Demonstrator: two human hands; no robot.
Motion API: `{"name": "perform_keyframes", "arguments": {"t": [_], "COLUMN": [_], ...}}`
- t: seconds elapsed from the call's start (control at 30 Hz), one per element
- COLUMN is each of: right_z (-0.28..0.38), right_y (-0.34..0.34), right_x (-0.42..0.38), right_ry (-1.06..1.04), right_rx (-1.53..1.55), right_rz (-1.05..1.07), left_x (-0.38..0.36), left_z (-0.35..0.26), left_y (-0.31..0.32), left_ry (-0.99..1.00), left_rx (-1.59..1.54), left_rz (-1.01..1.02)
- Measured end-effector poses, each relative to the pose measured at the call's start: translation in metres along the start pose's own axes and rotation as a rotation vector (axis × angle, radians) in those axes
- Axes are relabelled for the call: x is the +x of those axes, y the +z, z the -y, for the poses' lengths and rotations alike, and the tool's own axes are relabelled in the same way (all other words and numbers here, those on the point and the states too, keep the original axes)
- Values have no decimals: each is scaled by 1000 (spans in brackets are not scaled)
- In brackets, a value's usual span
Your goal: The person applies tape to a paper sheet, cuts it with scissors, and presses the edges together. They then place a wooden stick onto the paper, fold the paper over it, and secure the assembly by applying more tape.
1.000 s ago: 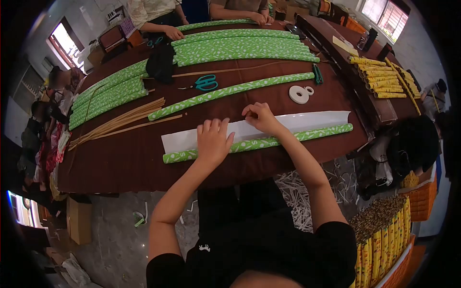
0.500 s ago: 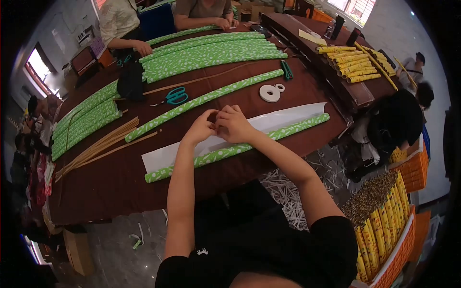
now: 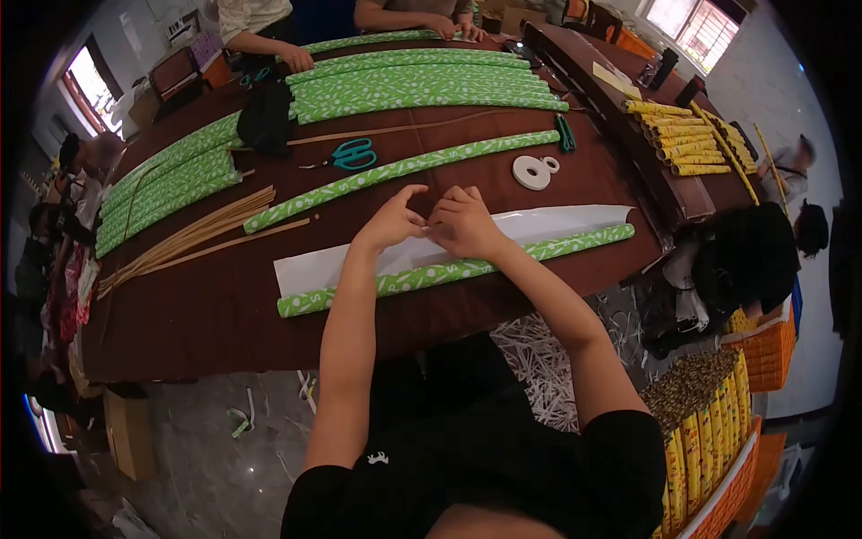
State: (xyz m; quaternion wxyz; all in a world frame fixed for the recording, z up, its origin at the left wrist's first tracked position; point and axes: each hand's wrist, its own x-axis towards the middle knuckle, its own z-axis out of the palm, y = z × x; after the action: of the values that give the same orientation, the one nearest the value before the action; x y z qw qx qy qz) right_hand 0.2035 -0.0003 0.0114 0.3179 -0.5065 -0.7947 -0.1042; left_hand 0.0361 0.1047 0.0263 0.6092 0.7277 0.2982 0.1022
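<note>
A roll of green patterned wrapping paper (image 3: 386,286) lies across the near side of the table, with its white inner side (image 3: 332,259) spread out flat behind it. Over the paper's far edge, my left hand (image 3: 392,222) has its thumb and forefinger apart in a curve. Beside it, my right hand (image 3: 465,225) is closed, fingers curled and fingertips pinched; anything in them is too small to make out. The fingertips of both hands nearly meet. Just beyond lies another finished green roll (image 3: 413,175).
Teal scissors (image 3: 353,154), white tape rolls (image 3: 532,172), a green cutter (image 3: 564,133) and thin brown strips (image 3: 202,235) lie around. Stacked green rolls (image 3: 422,88) fill the far side near other people's hands. Yellow rolls (image 3: 682,139) lie right; a basket (image 3: 732,485) stands low right.
The view has shifted, so the table sits slightly higher and to the right. My left forefinger has spread further from the thumb. My right hand stays curled over the paper's edge.
</note>
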Motion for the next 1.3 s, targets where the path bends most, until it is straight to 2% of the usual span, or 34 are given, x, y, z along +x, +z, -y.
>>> {"name": "perform_keyframes", "arguments": {"t": [0.17, 0.27, 0.37, 0.43, 0.47, 0.57, 0.7, 0.8, 0.97, 1.07, 1.13, 1.17, 1.23, 1.27, 1.3], "right_z": [-2, 0, -7, -7, -9, -10, -12, -10, -12, -9, -11, -14, -21, -17, -19], "right_y": [1, 0, 6, 9, 11, 20, 30, 29, 27, 12, 3, 1, -1, -9, -8], "right_x": [0, 0, -2, -5, -7, -9, -8, -7, -8, -10, -10, -14, -17, -17, -15], "right_ry": [4, 14, -56, 1, -28, -20, -29, -1, -69, -85, -153, -117, -178, -116, -145], "right_rx": [42, 62, 40, 56, 94, 58, 42, 17, -68, 11, 23, -21, -65, -64, -22], "right_rz": [1, -18, -78, -57, -117, -155, -219, -196, -150, -125, -218, -119, -99, 8, -33], "left_x": [0, 2, 11, 10, 12, 6, 7, 4, 5, 8, 11, 10, 12, 13, 10], "left_z": [1, 10, 22, 23, 25, 6, 9, 6, 8, 9, 17, 17, 21, 26, 20], "left_y": [-2, -4, -5, -4, -5, 1, 0, 3, 5, 6, -1, -1, -4, -5, -4], "left_ry": [-24, 5, 70, 107, 111, -12, -8, -6, -1, -3, 12, 35, 41, 71, 64], "left_rx": [-7, 1, -135, -115, -130, -80, -114, -101, -83, -123, -90, -126, -105, -121, -120], "left_rz": [2, 17, 35, 50, 65, 6, -4, 7, 4, -24, 1, 19, 52, 59, 70]}}
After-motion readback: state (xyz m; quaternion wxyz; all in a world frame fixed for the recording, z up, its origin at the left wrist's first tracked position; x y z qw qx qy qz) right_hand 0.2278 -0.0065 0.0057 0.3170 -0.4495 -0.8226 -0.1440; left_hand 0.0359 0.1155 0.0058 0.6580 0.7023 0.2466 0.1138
